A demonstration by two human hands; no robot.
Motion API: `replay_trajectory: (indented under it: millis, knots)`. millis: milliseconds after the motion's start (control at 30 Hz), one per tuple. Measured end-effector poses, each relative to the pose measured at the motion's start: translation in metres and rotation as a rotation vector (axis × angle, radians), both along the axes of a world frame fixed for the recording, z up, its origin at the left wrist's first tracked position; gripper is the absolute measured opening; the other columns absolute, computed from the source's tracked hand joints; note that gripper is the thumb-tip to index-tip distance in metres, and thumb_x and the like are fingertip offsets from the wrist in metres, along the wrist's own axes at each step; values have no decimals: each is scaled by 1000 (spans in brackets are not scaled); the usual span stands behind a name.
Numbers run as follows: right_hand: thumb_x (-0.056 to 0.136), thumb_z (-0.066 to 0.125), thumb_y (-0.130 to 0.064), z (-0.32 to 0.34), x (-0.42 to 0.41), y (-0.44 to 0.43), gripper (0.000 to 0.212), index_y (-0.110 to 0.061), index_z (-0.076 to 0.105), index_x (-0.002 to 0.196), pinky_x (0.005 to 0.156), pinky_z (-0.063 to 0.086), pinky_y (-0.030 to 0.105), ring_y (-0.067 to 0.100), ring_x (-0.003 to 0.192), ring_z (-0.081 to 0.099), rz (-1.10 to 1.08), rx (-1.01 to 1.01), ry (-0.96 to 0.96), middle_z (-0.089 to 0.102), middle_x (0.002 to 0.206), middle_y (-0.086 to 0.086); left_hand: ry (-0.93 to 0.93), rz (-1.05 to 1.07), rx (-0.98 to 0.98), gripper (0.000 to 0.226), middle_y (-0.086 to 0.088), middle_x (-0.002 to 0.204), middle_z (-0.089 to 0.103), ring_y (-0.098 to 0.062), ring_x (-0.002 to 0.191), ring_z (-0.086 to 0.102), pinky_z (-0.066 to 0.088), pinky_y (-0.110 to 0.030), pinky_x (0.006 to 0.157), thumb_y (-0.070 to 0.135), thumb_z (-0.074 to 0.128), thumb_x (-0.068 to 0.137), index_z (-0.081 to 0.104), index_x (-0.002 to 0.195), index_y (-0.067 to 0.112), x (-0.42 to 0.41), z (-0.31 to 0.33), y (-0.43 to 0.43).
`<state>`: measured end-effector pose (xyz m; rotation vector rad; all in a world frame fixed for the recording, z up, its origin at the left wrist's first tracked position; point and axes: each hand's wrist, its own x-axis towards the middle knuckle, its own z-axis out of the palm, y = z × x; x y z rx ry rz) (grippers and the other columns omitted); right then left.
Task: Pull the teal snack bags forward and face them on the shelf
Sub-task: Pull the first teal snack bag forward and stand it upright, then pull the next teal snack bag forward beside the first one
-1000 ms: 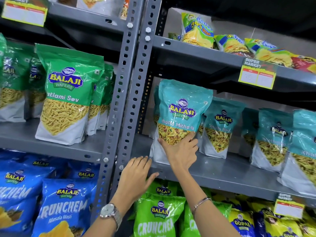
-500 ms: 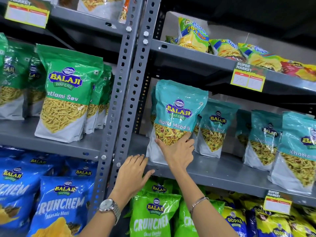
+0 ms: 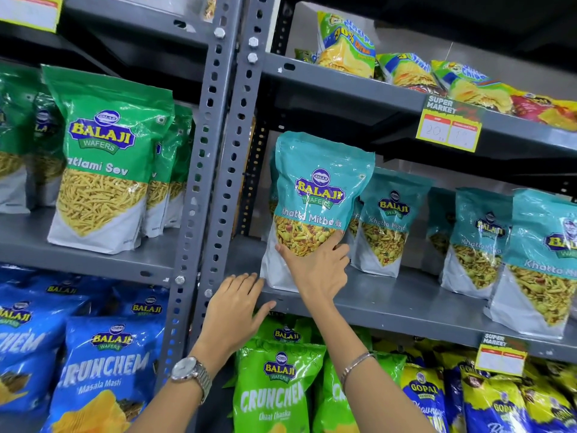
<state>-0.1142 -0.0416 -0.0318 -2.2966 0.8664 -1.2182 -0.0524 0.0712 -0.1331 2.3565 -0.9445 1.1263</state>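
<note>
1. Right hand: reaches up from lower centre, palm laid flat on the lower front of the leading teal snack bag, fingers spread across the clear window and white base. It presses the face and does not wrap around the bag.
2. Left hand: fingers extended and apart, gripping nothing. Fingertips rest at the front lip of the grey shelf, just beside the bag's lower left corner. A wristwatch sits on this wrist; a thin bangle on the right.
3. Bag position: upright, label facing out, at the left end of the shelf, close to the front edge and near the perforated upright post.
4. Remaining teal bags: stand to the right; the next one sits further back, and the far-right one is near the lip.
5. Open room: bare shelf surface shows in front of the set-back bags. A price tag hangs from the front edge at the right.
</note>
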Motion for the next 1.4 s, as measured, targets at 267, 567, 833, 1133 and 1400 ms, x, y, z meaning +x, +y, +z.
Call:
replay_trajectory:
  millis: [267,567,833,1133,1400]
  knots:
    - [59,63,-80,4,-1,2,126,-8,12,150,82,49,40,32,119,47,25,3,7,42,130,13,-74,-11,-29,68,-16,108,67,-31,101,62,35,-39,94,52,23,97,64,114,1,2,0,3]
    - [71,52,-79,28,-40,-60,104,-12,26,146,92,45,43,33,126,45,87,20,-129,38,138,15,-365,-196,-315,51,-15,137,50,-24,128,42,31,-42,107,31,48,92,39,134,4,-21,1,-30]
    - [80,56,-64,45,-44,-159,79,-9,37,133,91,44,46,38,122,47,-19,87,-107,43,132,18,-307,-318,-231,40,-12,133,55,-27,122,49,35,-42,102,26,49,90,57,125,9,-58,24,-135]
    - [79,63,-54,36,-18,-231,79,-3,36,133,100,39,48,40,127,41,47,115,15,41,135,21,-261,-187,-72,35,-2,94,71,-21,84,66,38,-32,75,36,44,91,71,91,13,-53,15,-173]
    - [72,72,-55,35,28,-258,105,-2,20,146,105,36,53,42,134,34,122,220,-14,30,147,23,-265,-154,4,61,3,99,72,-14,89,67,37,-26,79,49,21,99,73,94,17,-51,11,-170]
